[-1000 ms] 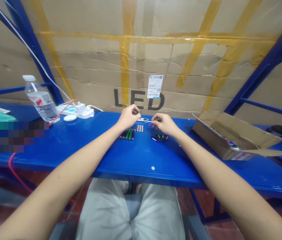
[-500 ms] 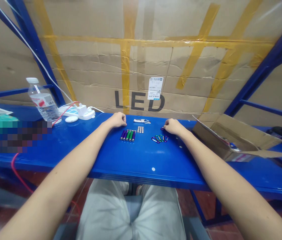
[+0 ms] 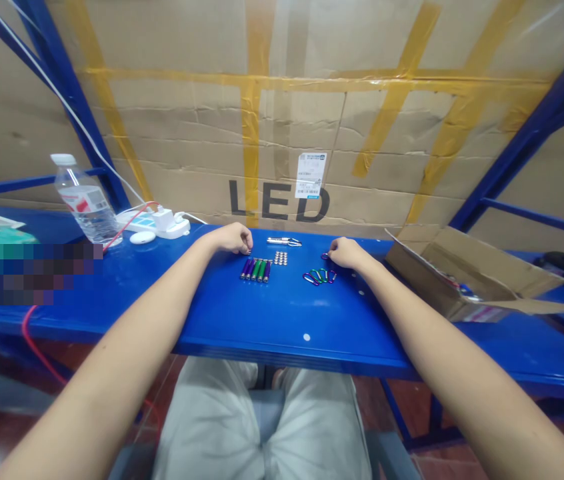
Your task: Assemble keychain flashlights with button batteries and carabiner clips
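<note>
My left hand (image 3: pixel 233 238) rests at the back of the blue table, its fingers curled; whatever they may hold is too small to make out. Just in front of it stands a row of purple and green metal tubes (image 3: pixel 255 270), like small flashlight bodies. Beside them, silver button cells (image 3: pixel 281 258) form a small grid. A silver keychain flashlight (image 3: pixel 278 241) with a clip lies behind the cells. My right hand (image 3: pixel 346 253) is closed, fingertips pinching a purple carabiner (image 3: pixel 325 256) at the tabletop. Several coloured carabiners (image 3: pixel 319 276) lie in a row nearer to me.
An open cardboard box (image 3: pixel 467 273) stands at the right. To the left are a water bottle (image 3: pixel 87 203), a white power strip (image 3: pixel 175 228) with cables and a green packet (image 3: pixel 7 237). A large taped carton (image 3: pixel 187 147) closes off the back, between blue frame posts.
My left hand has shifted very slightly, its fingertips lower toward the table. My right hand stays at the purple carabiner, and the laid-out parts are where they were.
</note>
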`<state>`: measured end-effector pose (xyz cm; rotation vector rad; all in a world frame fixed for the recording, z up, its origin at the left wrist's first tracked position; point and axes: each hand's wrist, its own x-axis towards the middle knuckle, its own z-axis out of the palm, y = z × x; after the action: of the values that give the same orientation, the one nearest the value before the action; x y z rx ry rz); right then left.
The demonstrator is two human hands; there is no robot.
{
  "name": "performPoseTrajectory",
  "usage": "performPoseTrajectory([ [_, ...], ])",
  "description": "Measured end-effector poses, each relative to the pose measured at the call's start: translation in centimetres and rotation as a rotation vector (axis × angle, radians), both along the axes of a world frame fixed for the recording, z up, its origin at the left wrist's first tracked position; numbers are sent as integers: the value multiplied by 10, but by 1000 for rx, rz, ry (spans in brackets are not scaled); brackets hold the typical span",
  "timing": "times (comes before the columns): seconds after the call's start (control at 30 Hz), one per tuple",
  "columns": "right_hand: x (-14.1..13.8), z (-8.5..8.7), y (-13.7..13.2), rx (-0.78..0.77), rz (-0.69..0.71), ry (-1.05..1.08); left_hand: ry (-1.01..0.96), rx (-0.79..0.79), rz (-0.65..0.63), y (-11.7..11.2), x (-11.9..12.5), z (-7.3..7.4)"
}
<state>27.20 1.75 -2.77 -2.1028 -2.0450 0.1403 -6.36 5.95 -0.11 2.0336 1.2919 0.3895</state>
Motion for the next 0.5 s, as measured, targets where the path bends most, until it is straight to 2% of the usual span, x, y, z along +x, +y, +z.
performPoseTrajectory([
  [0.13, -1, 2, -2, -11, -7, 5, -52, -80, 16, -3, -1, 3],
  [0.5, -1, 2, -2, -6, 0, 11, -25, -114, -53, -10, 2, 6],
])
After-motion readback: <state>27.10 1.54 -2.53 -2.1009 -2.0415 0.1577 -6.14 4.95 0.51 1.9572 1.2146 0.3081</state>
